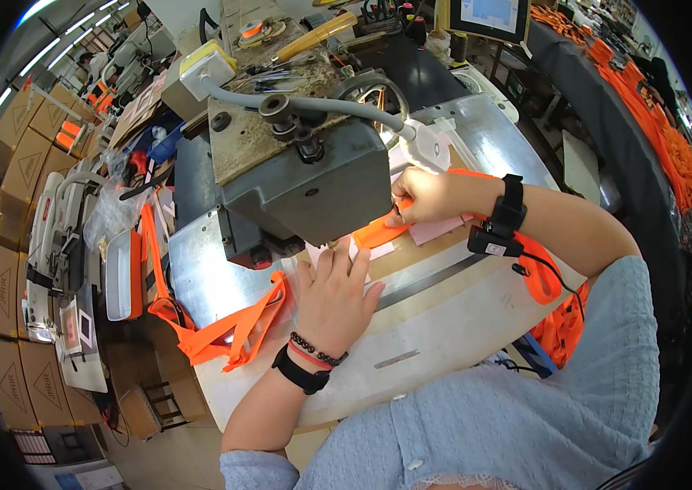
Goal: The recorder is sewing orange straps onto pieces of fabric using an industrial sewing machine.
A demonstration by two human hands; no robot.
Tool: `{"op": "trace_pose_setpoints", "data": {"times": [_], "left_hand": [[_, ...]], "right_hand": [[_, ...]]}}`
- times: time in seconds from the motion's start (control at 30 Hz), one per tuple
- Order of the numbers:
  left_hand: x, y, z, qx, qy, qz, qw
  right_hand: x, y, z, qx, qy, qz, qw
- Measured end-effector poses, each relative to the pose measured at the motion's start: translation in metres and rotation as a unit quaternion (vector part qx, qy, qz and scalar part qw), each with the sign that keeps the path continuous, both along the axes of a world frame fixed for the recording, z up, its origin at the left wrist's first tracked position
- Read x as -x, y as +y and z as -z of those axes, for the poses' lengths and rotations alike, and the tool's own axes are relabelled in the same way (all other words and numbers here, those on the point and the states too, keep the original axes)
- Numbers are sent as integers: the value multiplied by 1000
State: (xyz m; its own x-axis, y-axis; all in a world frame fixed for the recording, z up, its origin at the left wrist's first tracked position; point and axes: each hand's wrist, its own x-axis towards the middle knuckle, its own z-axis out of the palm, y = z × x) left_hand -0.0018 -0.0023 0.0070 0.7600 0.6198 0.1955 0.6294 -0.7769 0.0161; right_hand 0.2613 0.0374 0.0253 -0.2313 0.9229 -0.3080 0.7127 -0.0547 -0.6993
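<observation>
A grey industrial sewing machine head [309,196] stands over the work table [444,331]. Beneath its right end runs a bright orange strap [379,232], partly hidden by the machine. My right hand [428,196] pinches this strap beside the machine; a small dark thing shows at its fingertips, too small to name. My left hand [334,298] lies palm down, fingers spread, its fingertips at the machine's lower edge near the strap's left end. Pale pink pieces [436,230] lie under and beside the strap. The needle area is hidden.
More orange straps [236,327] hang over the table's left side, and an orange heap [558,327] lies below its right edge. A white-lined orange tray [124,273] stands at left. A lamp [425,147] on a grey gooseneck reaches over the machine. Cardboard boxes [15,171] are stacked far left.
</observation>
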Motion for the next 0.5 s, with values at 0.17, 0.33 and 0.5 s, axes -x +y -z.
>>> {"op": "trace_pose_setpoints", "data": {"times": [0.17, 0.33, 0.5], "left_hand": [[0, 0, -2, 5, 0, 3, 1000], [2, 3, -2, 25, -7, 7, 1000], [1, -2, -7, 24, -1, -1, 1000]], "right_hand": [[4, -1, 9, -71, 0, 7, 997], [3, -1, 11, -40, -11, 10, 999], [7, -2, 8, -43, -25, 16, 999]]}}
